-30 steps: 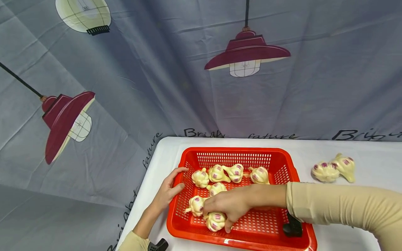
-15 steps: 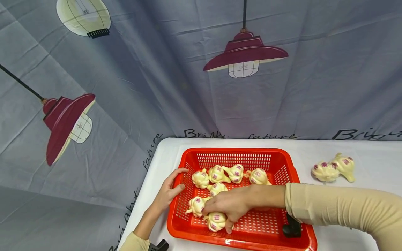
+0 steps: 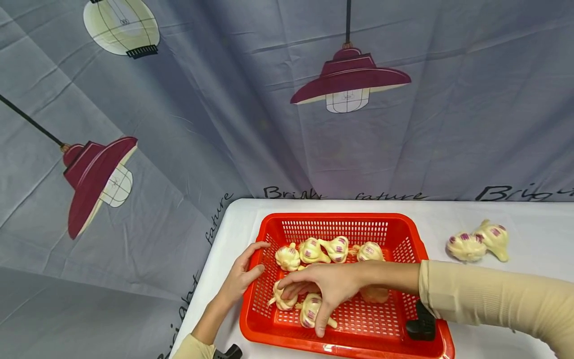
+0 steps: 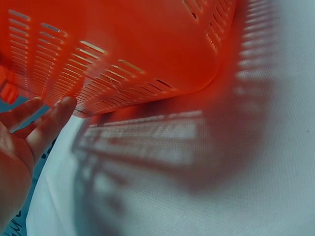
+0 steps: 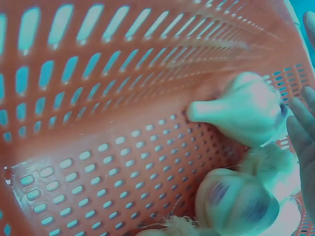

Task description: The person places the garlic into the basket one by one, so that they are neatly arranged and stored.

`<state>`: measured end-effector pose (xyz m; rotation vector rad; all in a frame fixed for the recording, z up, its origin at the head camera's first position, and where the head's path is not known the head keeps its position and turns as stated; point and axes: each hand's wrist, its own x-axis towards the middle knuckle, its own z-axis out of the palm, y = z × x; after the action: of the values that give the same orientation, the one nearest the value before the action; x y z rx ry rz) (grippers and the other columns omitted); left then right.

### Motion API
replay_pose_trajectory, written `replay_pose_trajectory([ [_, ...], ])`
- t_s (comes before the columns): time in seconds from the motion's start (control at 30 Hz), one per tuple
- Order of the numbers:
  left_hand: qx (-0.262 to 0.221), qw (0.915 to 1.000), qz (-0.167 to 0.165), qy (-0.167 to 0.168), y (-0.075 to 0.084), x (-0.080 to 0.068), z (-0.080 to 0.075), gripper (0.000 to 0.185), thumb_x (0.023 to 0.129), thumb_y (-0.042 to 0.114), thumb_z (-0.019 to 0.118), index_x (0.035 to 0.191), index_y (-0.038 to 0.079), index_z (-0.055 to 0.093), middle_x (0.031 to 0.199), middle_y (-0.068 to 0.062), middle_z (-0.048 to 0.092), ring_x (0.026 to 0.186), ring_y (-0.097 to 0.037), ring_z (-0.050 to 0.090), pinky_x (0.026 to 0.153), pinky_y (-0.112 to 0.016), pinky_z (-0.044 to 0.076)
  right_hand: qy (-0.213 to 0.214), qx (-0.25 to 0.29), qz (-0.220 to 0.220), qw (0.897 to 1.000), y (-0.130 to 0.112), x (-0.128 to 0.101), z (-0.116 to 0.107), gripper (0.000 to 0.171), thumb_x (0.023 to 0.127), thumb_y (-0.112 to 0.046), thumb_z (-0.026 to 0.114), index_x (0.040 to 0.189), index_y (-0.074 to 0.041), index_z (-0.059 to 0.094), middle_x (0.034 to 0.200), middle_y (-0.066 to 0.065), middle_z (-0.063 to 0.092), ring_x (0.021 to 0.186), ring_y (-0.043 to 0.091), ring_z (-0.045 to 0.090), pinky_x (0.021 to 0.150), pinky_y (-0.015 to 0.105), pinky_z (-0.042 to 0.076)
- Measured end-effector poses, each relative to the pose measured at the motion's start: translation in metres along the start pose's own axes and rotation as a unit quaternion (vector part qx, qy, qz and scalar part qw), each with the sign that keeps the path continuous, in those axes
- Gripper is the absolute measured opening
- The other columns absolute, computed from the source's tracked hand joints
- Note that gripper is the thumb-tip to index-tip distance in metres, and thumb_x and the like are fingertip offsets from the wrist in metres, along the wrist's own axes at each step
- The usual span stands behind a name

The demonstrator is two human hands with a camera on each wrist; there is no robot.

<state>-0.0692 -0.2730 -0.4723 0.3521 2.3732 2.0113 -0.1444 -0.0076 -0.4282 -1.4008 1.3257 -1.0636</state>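
Observation:
A red slotted basket (image 3: pixel 403 222) sits on the white table and holds several cream garlic bulbs with purple marks. My right hand (image 3: pixel 309 299) hovers inside it with relaxed, spread fingers, just above the two front bulbs (image 3: pixel 308 311), holding nothing. The right wrist view shows those garlic bulbs (image 5: pixel 246 108) on the basket floor (image 5: pixel 98 162), with my fingertips (image 5: pixel 301 132) at the right edge. My left hand (image 3: pixel 244 271) rests straight-fingered against the basket's left wall. In the left wrist view its fingers (image 4: pixel 47 125) touch the outer wall (image 4: pixel 123 44).
Two more garlic bulbs (image 3: pixel 466 247) lie on the white table (image 3: pixel 439 212) to the right of the basket. A grey curtain with printed lamps hangs behind the table. The table's left edge runs close to my left arm.
My right hand has let go of the front bulb, risen a little and spread its fingers. The bulb stays in the basket. My left hand has not moved.

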Motion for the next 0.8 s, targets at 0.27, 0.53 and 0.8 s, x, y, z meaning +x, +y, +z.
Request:
replay_pose_trajectory([
  [0.27, 0.002, 0.9999, -0.010, 0.003, -0.002, 0.000, 0.000, 0.051, 0.091, -0.003, 0.049, 0.142, 0.000, 0.046, 0.132, -0.032, 0.050, 0.106, -0.044, 0.059, 0.080, -0.039, 0.059, 0.059, -0.057, 0.004, 0.997, -0.011, -0.012, -0.004, 0.078, 0.074, -0.022, 0.092, 0.140, -0.008, 0.053, 0.138, 0.004, 0.058, 0.131, 0.018, 0.052, 0.113, 0.038, 0.037],
  [0.53, -0.004, 0.9998, -0.019, 0.004, -0.001, -0.001, -0.001, 0.051, 0.092, -0.003, 0.050, 0.143, 0.003, 0.047, 0.134, -0.032, 0.049, 0.107, -0.046, 0.059, 0.079, -0.040, 0.059, 0.108, -0.079, -0.017, 0.991, -0.025, -0.034, -0.012, 0.070, 0.077, -0.021, 0.090, 0.137, -0.011, 0.054, 0.136, -0.003, 0.057, 0.132, 0.019, 0.050, 0.112, 0.039, 0.037],
  [0.8, -0.006, 0.9997, -0.022, 0.004, -0.001, -0.001, 0.000, 0.050, 0.093, -0.002, 0.050, 0.142, 0.003, 0.046, 0.134, -0.032, 0.048, 0.107, -0.048, 0.058, 0.080, -0.039, 0.059, 0.183, -0.053, -0.043, 0.981, -0.033, -0.072, -0.024, 0.071, 0.080, -0.014, 0.086, 0.141, -0.009, 0.050, 0.142, 0.008, 0.054, 0.136, 0.026, 0.047, 0.111, 0.043, 0.038],
])
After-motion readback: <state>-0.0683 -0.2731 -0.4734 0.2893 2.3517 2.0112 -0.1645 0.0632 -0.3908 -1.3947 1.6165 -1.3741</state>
